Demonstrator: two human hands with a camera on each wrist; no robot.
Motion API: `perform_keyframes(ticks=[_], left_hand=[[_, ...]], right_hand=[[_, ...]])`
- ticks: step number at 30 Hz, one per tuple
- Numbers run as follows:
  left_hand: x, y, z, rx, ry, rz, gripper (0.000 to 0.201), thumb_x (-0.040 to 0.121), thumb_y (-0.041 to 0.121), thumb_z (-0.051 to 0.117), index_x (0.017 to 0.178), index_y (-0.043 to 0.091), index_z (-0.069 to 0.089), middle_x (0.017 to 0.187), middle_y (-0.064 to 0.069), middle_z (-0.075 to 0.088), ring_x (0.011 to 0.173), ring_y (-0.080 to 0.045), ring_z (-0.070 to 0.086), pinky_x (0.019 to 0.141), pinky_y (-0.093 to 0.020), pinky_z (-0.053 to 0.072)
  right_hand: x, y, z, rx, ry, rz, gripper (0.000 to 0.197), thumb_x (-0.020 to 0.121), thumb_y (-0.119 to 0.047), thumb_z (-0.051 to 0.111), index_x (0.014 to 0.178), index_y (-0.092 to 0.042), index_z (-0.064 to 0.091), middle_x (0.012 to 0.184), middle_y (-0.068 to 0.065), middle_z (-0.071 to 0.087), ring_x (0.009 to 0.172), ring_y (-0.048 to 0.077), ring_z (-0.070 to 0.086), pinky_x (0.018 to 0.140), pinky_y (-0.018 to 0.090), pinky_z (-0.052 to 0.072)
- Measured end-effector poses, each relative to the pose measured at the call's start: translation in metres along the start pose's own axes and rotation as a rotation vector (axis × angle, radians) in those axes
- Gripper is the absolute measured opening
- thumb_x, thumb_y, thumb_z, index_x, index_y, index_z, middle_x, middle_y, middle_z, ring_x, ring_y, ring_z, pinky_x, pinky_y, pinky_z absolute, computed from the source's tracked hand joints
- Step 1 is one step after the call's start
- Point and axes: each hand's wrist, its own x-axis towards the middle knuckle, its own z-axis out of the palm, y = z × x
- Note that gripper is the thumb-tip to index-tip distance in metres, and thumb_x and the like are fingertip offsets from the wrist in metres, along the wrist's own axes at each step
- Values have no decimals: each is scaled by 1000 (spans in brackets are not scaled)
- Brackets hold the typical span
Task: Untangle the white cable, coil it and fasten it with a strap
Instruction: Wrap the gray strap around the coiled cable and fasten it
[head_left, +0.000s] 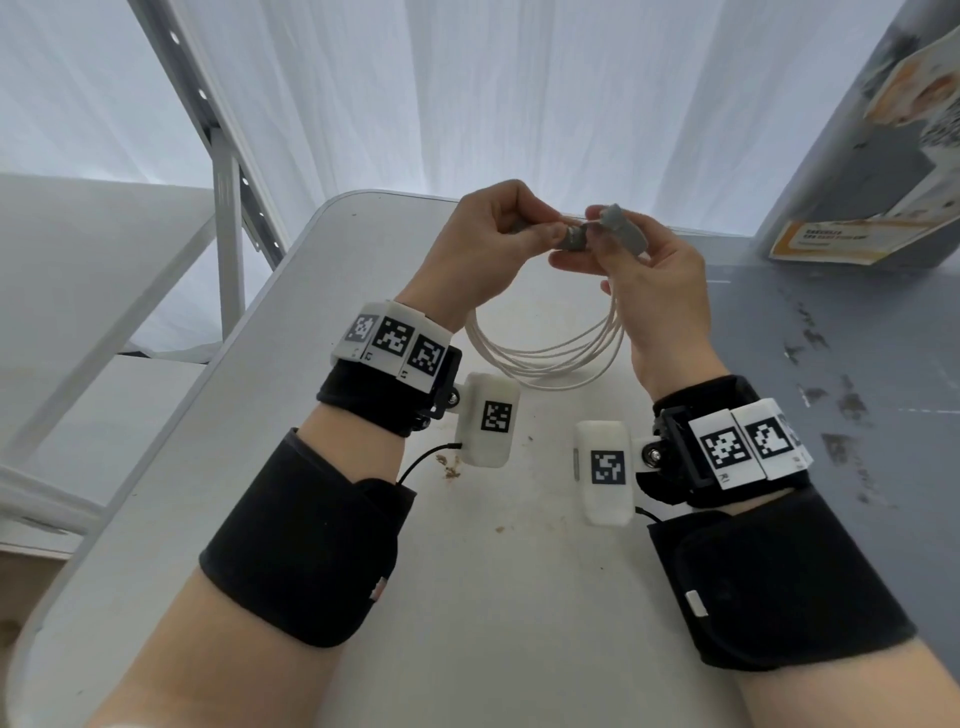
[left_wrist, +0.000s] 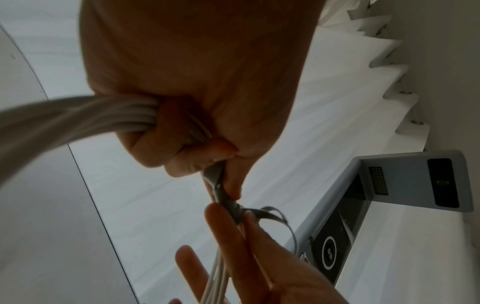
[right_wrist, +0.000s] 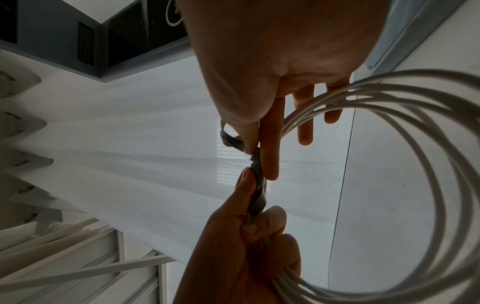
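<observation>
The white cable is wound into a coil of several loops that hangs above the table between my raised hands. My left hand grips the top of the bundle in its curled fingers, thumb against the grey strap. The strap is wound around the loops at the top of the coil. My right hand pinches the strap's loose tail between thumb and forefinger; its other fingers stick out straight beside the coil. The cable's plugs are not visible.
Under my hands is a white table with small brown stains, joined on the right by a grey scuffed surface. A grey box with an orange label stands at the back right. White curtains and a metal frame lie behind.
</observation>
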Motion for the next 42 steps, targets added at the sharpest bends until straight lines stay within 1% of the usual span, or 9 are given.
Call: perform_keyframes(ticks=[4,12,16,19,23,32,35,38,42], left_hand=[[1,-2,-1,24,12,-14,12,94,5,64,84,9,58,84,-3,68,38,7,49,43,-3,32],[3,-4,1,122,28,-9,17,95,17,63,104,15,77,60,18,64,45,4,49,44,-8,35],[2,-3,3,139,30,13,20,95,18,64,107,9,76,48,23,58,44,11,51,47,0,32],[2,-4,1,114,26,35,20,92,23,69,104,10,78,60,19,69,57,11,61,59,-3,41],[6,-8,-2,94,56,64,16,88,25,73,98,14,80,89,5,78,91,-4,72,87,-23,55],[9,-13,-2,77,118,61,16,89,23,71,96,12,80,83,2,78,88,-5,73,87,-19,53],[9,-14,-1,61,121,42,15,89,25,71,93,14,80,80,3,78,87,-5,73,90,-22,51],[9,-14,-2,83,151,20,15,90,28,70,91,18,81,77,7,77,84,1,71,76,-9,46],[8,-12,-4,83,177,1,15,90,29,69,90,20,81,76,8,77,84,4,69,71,-6,44]], right_hand=[[-4,-3,2,-9,10,-35,18,96,-25,70,110,-13,72,86,-2,80,84,13,78,83,21,46],[-4,-3,2,-51,6,-90,8,99,-29,65,93,-27,70,85,-2,80,103,13,74,105,41,45],[-3,-3,1,-67,-11,-86,11,101,-32,62,95,-28,71,88,-2,80,109,17,71,98,45,48],[-3,-4,2,-63,-27,-81,10,101,-31,63,95,-29,70,88,-2,80,109,19,72,97,46,49],[-4,-5,2,-48,-48,-91,7,100,-29,63,98,-26,70,90,-1,80,107,20,72,96,46,48],[-4,-7,4,56,1,-138,12,99,-18,62,103,-22,73,90,2,80,98,22,75,89,38,49],[-4,-8,2,142,80,-120,13,99,-8,61,96,-13,73,89,7,78,84,20,76,76,26,55],[-2,-7,0,123,121,-100,18,94,0,60,87,-11,73,83,10,75,75,17,73,71,19,54],[1,-3,1,-18,185,-113,15,91,-10,63,82,-19,72,80,4,75,77,17,69,78,37,60]])
